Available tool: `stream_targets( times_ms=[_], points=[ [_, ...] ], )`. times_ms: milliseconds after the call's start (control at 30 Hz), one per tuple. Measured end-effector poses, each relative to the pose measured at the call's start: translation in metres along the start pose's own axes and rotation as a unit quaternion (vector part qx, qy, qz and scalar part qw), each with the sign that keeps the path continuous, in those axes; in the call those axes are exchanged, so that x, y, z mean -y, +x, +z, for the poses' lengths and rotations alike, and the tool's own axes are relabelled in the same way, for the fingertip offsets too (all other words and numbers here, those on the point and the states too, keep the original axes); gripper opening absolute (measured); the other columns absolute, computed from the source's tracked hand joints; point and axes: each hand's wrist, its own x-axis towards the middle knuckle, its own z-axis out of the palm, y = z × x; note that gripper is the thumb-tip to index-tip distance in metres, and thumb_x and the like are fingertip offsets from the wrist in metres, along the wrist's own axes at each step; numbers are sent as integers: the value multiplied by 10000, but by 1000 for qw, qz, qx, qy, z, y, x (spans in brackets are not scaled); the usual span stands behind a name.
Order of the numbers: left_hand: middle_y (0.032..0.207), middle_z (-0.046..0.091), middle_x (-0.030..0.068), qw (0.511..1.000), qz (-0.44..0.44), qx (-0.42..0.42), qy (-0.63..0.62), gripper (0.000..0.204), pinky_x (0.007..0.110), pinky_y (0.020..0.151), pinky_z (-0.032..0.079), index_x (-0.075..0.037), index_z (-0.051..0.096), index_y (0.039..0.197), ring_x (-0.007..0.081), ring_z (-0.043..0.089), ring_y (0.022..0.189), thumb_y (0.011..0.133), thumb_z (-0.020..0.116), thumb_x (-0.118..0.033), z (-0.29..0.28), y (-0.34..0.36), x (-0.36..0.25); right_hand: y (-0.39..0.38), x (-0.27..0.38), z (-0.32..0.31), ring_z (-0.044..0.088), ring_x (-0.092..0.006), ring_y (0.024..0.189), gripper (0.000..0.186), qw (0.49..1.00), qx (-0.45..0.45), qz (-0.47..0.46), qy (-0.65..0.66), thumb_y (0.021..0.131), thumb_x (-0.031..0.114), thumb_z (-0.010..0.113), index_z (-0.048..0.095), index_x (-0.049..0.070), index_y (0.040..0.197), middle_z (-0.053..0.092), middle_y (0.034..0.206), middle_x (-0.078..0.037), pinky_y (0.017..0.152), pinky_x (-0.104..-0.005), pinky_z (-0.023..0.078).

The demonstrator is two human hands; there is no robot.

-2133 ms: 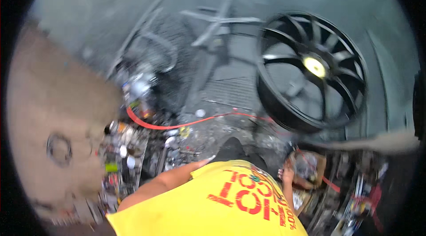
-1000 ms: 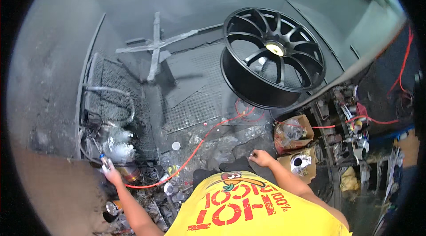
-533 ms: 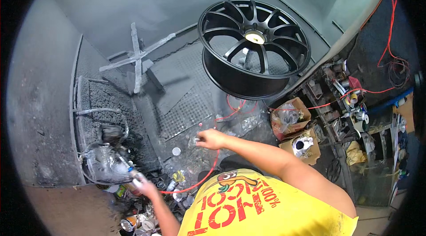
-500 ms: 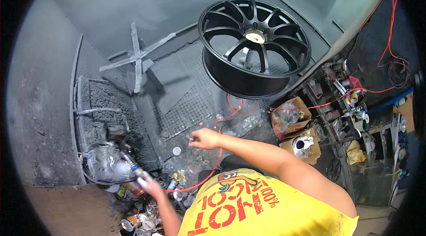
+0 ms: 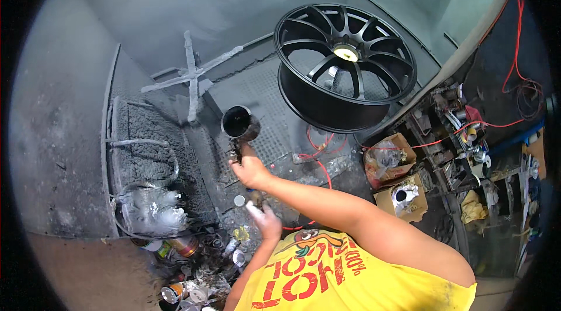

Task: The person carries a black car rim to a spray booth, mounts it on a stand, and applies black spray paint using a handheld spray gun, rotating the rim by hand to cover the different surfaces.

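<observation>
My right hand [image 5: 251, 170] is closed around a dark spray gun [image 5: 236, 150] with an open cup [image 5: 239, 121] on top, dark inside. Below it, my left hand [image 5: 266, 222], whitened at the fingers, is closed on a fitting below the gun; its details are unclear. A red hose [image 5: 327, 173] runs across the floor behind the hands. Above and to the right, a black multi-spoke wheel rim [image 5: 333, 112] with a pale centre is raised in the booth.
A crusted cross-shaped stand [image 5: 191, 77] stands at back left, a coated panel [image 5: 143, 124] at left. Cardboard boxes [image 5: 377, 170], a cluttered rack [image 5: 467, 147] and hanging red hose [image 5: 514, 54] are on the right. Cans [image 5: 172, 293] litter the lower left.
The spray gun has left the cluttered left side and is now in my right hand, raised mid-booth. My left hand has moved right and up beneath it.
</observation>
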Motion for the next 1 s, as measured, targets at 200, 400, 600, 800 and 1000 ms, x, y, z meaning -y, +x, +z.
stream_targets(
  times_ms=[200, 400, 600, 800, 1000],
  points=[
    [1367, 454, 125, 902, -154, 210, -345, 437, 372, 1056, 375, -20, 296, 1453, 207, 461, 1217, 1079, 410, -216, 25, -7, 1, -3, -21, -42, 541, -481, 1170, 780, 995, 1, -56, -84, 827, 83, 593, 243, 29, 1521, 529, 1278, -344, 1014, -493, 442],
    [1333, 524, 72, 896, -91, 244, -359, 428, 378, 995, 462, -56, 405, 1430, 208, 543, 1194, 1033, 525, -163, 24, 28, -22, -22, -6, -80, 512, -395, 1304, 699, 995, 12, -96, -21, 810, 35, 552, 404, 40, 1493, 535, 1398, -252, 1082, -413, 420],
    [1276, 565, 27, 851, -147, 303, -403, 442, 390, 909, 519, -100, 467, 1381, 189, 598, 1102, 963, 603, -58, 27, 34, -29, -37, 11, -111, 623, -339, 1181, 737, 990, 141, -13, -19, 817, 63, 573, 376, 102, 1526, 599, 1337, -230, 977, -377, 498],
    [1205, 611, 19, 831, -201, 388, -345, 408, 349, 904, 509, -66, 545, 1312, 165, 613, 1060, 922, 665, -73, 47, 43, -33, -54, 13, -144, 660, -182, 897, 721, 978, 179, -2, 110, 866, 76, 572, 349, 136, 1549, 675, 1122, -82, 864, -363, 540],
    [1091, 692, 27, 868, -69, 417, -261, 220, 313, 924, 483, -12, 670, 1121, 119, 631, 1005, 919, 677, -99, 94, 34, -60, -68, 21, -214, 559, -143, 1185, 666, 987, 121, -28, 103, 984, 187, 624, 313, 0, 1542, 619, 1286, -96, 1061, -316, 409]
  ],
)
